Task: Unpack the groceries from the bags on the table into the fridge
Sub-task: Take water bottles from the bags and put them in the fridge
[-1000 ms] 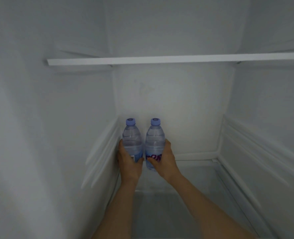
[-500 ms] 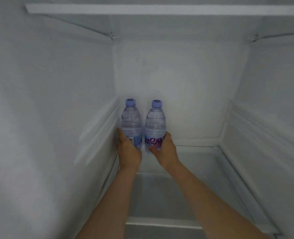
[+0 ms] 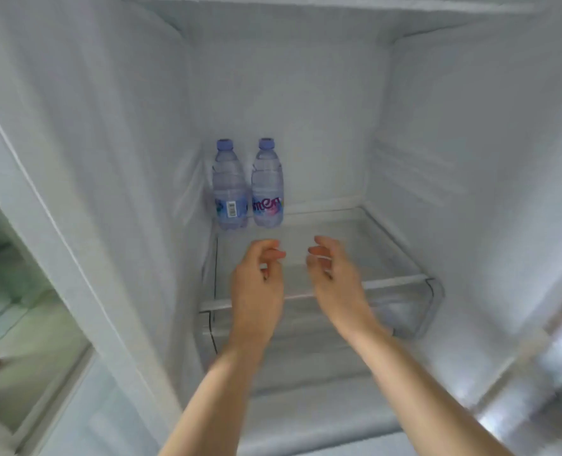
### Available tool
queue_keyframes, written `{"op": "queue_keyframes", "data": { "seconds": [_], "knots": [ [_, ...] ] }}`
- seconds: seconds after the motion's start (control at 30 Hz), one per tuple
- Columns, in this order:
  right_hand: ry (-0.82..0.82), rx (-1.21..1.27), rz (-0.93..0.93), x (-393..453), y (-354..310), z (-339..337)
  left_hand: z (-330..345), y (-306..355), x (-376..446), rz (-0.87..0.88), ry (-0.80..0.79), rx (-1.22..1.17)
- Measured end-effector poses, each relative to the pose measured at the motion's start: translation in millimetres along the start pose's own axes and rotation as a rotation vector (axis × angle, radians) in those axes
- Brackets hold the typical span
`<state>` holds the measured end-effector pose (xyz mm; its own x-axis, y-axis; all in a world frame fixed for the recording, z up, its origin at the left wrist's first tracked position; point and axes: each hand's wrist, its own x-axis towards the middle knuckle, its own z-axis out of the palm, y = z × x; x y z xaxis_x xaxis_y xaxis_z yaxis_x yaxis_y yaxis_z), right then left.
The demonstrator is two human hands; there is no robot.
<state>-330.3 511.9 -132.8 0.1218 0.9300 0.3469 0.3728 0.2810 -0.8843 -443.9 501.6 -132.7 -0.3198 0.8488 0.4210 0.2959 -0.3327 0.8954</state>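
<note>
Two clear water bottles with light purple caps stand upright side by side at the back left corner of a glass fridge shelf (image 3: 388,245). The left bottle (image 3: 229,189) shows a barcode, the right bottle (image 3: 267,187) a pink and blue label. My left hand (image 3: 256,284) and my right hand (image 3: 334,278) hover over the front of the shelf, a short way in front of the bottles. Both hands hold nothing and their fingers hang loosely curled.
White fridge walls enclose the shelf on the left, back and right. A clear drawer front (image 3: 418,311) sits under the shelf. Another shelf edge (image 3: 306,0) runs across the top. The fridge's left frame (image 3: 75,258) stands at the left, with a floor beyond.
Both hands have let go of the bottles and pulled back toward me. The bottles stay standing at the back left. The camera has drawn back from the fridge.
</note>
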Motion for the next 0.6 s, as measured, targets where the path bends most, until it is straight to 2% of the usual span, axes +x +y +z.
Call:
{"op": "queue_keyframes", "data": {
  "seconds": [0.1, 0.27, 0.5, 0.6],
  "knots": [
    [0.162, -0.005, -0.025, -73.6, -5.5, -23.3, -22.8, 2.8, -57.3, -0.017, -0.107, 0.042],
    [0.244, -0.049, 0.030, -192.5, -0.9, -56.7, -58.7, 9.7, -156.9, 0.016, -0.303, 0.101],
    [0.383, -0.203, 0.228, -371.6, 13.2, -119.3, -70.4, 18.4, -307.0, -0.035, -0.695, 0.078],
    [0.461, -0.172, 0.401, -438.9, 15.2, -146.1, -64.8, 24.1, -363.5, 0.007, -0.860, 0.084]
  ]
}}
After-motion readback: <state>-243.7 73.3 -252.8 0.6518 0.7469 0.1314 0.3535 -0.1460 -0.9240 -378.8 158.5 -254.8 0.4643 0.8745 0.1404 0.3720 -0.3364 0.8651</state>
